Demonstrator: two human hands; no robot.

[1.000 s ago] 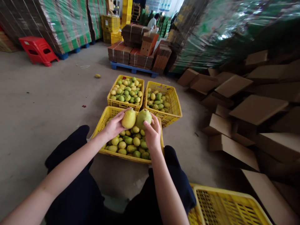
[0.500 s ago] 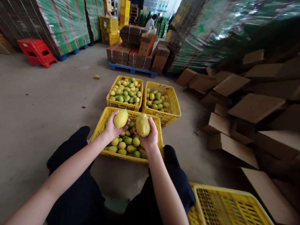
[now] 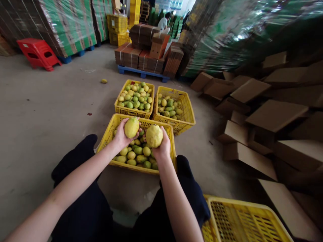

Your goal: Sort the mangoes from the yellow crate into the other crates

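Note:
My left hand [image 3: 122, 135] is wrapped around a smooth yellow papaya [image 3: 131, 127] with a greenish tip. In my right hand [image 3: 163, 147] is a second papaya [image 3: 154, 136], paler and ridged, its end turned towards me. Both fruits are held side by side, a little apart, above the near yellow crate [image 3: 104, 142]. Many green and yellow papayas [image 3: 138, 150] fill the bottom of that crate, partly hidden by my hands. The crate stands on the floor between my knees.
Behind it are a fuller fruit crate [image 3: 116, 107] and a partly filled one [image 3: 188, 116]. A yellow crate [image 3: 242, 205] is at my lower right. Cardboard boxes [image 3: 276, 114] crowd the right. A stray fruit [image 3: 104, 81] and a red stool [image 3: 39, 53] are left. A person [image 3: 164, 22] sits far back.
The papaya in my right hand has turned, so its ridged end now faces me. The one in my left hand has tilted and shifted slightly right.

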